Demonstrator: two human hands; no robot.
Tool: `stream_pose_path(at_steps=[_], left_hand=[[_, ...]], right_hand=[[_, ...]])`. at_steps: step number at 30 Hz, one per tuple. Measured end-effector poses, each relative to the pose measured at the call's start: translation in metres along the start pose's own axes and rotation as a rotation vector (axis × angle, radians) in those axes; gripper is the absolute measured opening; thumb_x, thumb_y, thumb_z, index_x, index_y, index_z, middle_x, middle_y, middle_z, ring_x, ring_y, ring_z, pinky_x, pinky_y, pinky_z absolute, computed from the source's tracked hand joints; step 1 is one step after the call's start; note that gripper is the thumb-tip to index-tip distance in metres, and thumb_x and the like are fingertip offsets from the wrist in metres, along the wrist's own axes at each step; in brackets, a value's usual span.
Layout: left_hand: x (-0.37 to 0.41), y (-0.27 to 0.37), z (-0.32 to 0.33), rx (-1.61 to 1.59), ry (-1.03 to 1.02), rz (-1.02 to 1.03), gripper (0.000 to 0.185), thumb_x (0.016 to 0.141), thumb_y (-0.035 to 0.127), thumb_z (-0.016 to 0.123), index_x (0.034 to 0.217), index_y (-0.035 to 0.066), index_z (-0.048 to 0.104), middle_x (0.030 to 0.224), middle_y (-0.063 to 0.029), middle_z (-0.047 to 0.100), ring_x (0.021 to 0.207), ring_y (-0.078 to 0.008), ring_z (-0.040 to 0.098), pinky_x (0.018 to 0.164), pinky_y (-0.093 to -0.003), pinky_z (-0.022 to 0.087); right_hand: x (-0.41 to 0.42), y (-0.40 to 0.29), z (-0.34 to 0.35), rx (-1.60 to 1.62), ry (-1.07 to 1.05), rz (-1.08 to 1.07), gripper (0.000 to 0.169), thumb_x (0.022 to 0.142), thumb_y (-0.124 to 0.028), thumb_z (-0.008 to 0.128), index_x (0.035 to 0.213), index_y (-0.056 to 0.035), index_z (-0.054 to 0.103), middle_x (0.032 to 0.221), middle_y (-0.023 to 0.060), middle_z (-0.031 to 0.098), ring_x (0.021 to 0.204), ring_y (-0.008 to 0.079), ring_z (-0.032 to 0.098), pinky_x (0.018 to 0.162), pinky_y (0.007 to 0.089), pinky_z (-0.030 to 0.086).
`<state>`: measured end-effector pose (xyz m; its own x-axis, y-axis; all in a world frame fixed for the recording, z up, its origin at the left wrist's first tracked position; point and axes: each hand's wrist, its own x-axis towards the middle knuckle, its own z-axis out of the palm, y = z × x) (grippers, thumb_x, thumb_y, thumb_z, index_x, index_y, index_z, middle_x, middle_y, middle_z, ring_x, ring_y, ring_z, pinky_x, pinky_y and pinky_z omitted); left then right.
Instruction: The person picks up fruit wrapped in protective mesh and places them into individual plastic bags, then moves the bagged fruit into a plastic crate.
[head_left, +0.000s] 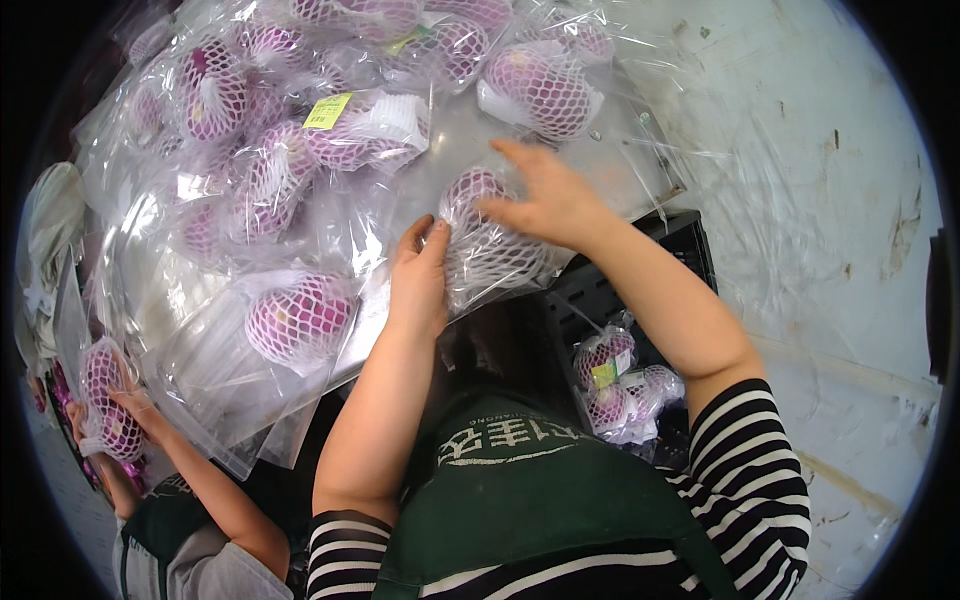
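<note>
A clear plastic bag of purple produce in white foam netting (495, 247) lies at the near edge of a metal table (457, 139). My left hand (420, 281) holds the bag's left side between thumb and fingers. Over the bag's upper right, my right hand (559, 199) has its fingers spread and is slightly blurred; whether its fingertips touch the plastic I cannot tell. Beyond that hand sits another netted bag (541, 90). To the left of my left hand lies a further netted piece (300, 319) in clear plastic.
Several bagged, netted pieces (274, 180) are heaped across the far left, one with a yellow label (328, 111). A black crate (679, 247) below the table's right side contains labelled bags (619, 390). At left, a co-worker's hands (135, 405) hold a netted bundle (111, 397).
</note>
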<state>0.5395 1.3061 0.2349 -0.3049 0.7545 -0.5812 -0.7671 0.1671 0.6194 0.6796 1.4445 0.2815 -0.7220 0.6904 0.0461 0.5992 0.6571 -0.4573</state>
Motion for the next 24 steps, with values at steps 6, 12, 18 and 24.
stream_pose_path(at_steps=[6,12,18,24], left_hand=[[-0.054,0.003,0.059,0.143,-0.149,0.130,0.063,0.091,0.012,0.065,0.143,0.001,0.031,0.121,-0.0171,0.056,0.102,-0.0199,0.059,0.084,-0.0326,0.052],[-0.096,0.047,0.031,1.299,-0.159,1.267,0.077,0.070,0.016,0.083,0.136,0.002,0.046,0.128,-0.0217,0.053,0.124,-0.0363,0.048,0.103,-0.0469,0.038],[-0.014,0.064,-0.033,1.865,0.317,0.647,0.052,0.079,0.029,0.074,0.124,0.010,0.058,0.118,-0.0183,0.058,0.111,-0.0313,0.055,0.094,-0.0431,0.042],[-0.020,0.091,0.063,0.643,-0.054,0.559,0.026,0.095,0.029,0.061,0.100,0.004,0.061,0.085,-0.0069,0.062,0.077,-0.0162,0.059,0.069,-0.0283,0.046]], right_hand=[[-0.006,0.021,-0.042,1.096,-0.400,0.381,0.073,0.074,-0.027,0.072,0.139,-0.0069,0.046,0.124,0.0138,0.057,0.109,0.0242,0.058,0.096,0.0359,0.046],[-0.171,0.094,-0.110,1.007,-0.521,0.316,0.094,0.069,-0.058,0.075,0.136,0.0017,0.047,0.135,0.0130,0.052,0.127,0.0227,0.046,0.108,0.0360,0.034],[-0.221,0.074,-0.088,0.221,-0.346,0.309,0.058,0.076,-0.021,0.077,0.127,-0.0030,0.058,0.118,0.0127,0.059,0.110,0.0250,0.057,0.092,0.0354,0.046],[-0.127,-0.011,-0.029,1.360,-0.152,0.541,0.069,0.097,-0.054,0.045,0.149,-0.0130,0.028,0.130,0.0182,0.054,0.117,0.0277,0.057,0.087,0.0381,0.050]])
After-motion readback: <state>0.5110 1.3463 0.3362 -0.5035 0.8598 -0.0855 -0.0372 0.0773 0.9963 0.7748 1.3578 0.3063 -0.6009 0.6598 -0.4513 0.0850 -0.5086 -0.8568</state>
